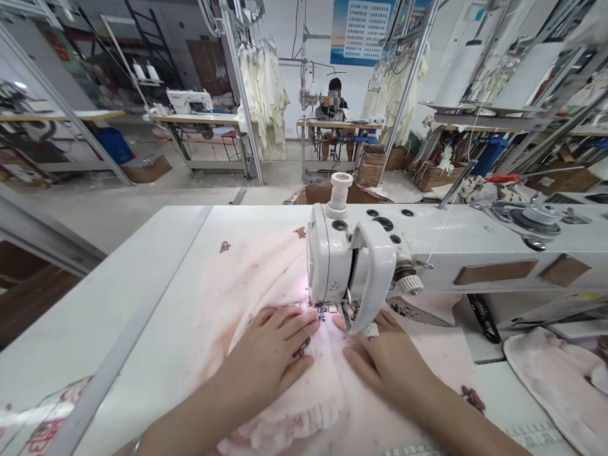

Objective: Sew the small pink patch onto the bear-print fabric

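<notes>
A white sewing machine [427, 247] stands across the white table [118, 297], its head and presser foot [325, 310] over a pale pink printed fabric [247, 278]. My left hand [275, 354] lies flat on the fabric just left of the foot, fingers stretched out toward the needle. My right hand [384, 358] rests flat on the fabric under the machine head, to the right of the foot, fingers extended. A ruffled edge of the fabric [294, 421] lies between my forearms.
Another pink fabric piece [555, 380] lies at the right table edge. A thread spool [340, 190] sits atop the machine. Beyond are cardboard boxes [147, 168], hanging cream garments [263, 88], other sewing tables, and a person seated at a far machine [335, 95].
</notes>
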Demonstrator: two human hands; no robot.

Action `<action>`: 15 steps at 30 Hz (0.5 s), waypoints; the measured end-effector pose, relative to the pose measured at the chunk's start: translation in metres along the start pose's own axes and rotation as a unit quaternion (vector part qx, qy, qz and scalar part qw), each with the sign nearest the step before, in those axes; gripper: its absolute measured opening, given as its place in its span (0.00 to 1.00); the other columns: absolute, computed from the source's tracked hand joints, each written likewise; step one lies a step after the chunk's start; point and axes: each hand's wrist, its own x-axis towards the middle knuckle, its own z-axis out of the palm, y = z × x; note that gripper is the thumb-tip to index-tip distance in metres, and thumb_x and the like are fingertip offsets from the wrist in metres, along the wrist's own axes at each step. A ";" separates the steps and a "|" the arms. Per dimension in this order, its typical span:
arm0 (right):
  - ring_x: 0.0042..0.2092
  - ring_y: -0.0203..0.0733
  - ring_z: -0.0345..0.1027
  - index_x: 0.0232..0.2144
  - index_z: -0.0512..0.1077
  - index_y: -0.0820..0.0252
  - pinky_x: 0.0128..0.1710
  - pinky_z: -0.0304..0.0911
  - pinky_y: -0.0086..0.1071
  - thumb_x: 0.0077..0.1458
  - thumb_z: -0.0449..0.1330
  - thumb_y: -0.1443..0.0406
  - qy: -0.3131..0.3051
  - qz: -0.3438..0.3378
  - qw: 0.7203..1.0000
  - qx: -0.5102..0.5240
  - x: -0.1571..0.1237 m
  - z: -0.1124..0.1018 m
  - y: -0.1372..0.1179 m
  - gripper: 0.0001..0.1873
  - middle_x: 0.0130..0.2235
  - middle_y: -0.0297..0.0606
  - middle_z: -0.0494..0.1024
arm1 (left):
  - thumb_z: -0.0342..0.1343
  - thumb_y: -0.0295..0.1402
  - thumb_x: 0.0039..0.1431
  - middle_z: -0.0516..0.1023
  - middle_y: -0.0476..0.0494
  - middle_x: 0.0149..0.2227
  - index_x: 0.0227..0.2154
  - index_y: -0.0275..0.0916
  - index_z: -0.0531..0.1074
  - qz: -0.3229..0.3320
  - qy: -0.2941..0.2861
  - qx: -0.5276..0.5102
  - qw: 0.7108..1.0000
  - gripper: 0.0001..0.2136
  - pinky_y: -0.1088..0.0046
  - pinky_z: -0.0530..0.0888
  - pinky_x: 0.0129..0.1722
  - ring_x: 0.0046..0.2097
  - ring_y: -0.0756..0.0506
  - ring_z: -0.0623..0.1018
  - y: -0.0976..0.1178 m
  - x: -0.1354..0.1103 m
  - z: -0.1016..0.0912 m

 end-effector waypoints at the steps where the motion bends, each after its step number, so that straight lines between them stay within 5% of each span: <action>1: 0.58 0.53 0.57 0.25 0.72 0.60 0.58 0.54 0.51 0.59 0.45 0.62 -0.003 0.003 1.000 0.000 0.000 0.000 0.000 0.19 0.46 0.45 0.76 | 0.53 0.33 0.60 0.71 0.51 0.54 0.49 0.42 0.68 0.001 -0.007 0.001 1.000 0.14 0.63 0.58 0.49 0.52 0.42 0.67 0.001 0.000 -0.002; 5: 0.58 0.54 0.57 0.25 0.74 0.58 0.59 0.52 0.53 0.59 0.46 0.63 -0.007 0.008 1.000 0.005 -0.003 0.001 -0.002 0.19 0.42 0.41 0.77 | 0.53 0.33 0.59 0.74 0.51 0.50 0.45 0.42 0.71 -0.007 0.020 -0.018 1.000 0.11 0.63 0.63 0.48 0.50 0.43 0.70 0.004 -0.001 -0.004; 9: 0.56 0.51 0.60 0.49 0.71 0.59 0.57 0.56 0.51 0.60 0.47 0.64 0.015 -0.001 1.000 0.014 -0.004 0.001 -0.002 0.19 0.34 0.41 0.79 | 0.49 0.33 0.62 0.78 0.53 0.45 0.40 0.43 0.74 -0.023 0.078 -0.074 0.994 0.09 0.65 0.67 0.50 0.49 0.45 0.72 -0.001 -0.002 -0.003; 12: 0.58 0.54 0.58 0.52 0.68 0.68 0.56 0.57 0.52 0.63 0.41 0.63 0.031 0.022 0.999 -0.029 -0.001 0.001 -0.002 0.24 0.39 0.49 0.78 | 0.40 0.37 0.66 0.77 0.49 0.45 0.39 0.42 0.74 -0.136 0.102 -0.110 0.979 0.17 0.70 0.71 0.49 0.48 0.48 0.74 -0.018 -0.002 -0.010; 15: 0.61 0.56 0.53 0.53 0.67 0.74 0.56 0.60 0.51 0.63 0.40 0.61 0.061 0.049 0.991 -0.106 -0.004 0.008 -0.003 0.27 0.51 0.53 0.72 | 0.35 0.43 0.64 0.71 0.39 0.54 0.51 0.34 0.69 -0.261 0.102 -0.049 0.959 0.25 0.60 0.68 0.55 0.55 0.42 0.70 -0.035 -0.026 -0.023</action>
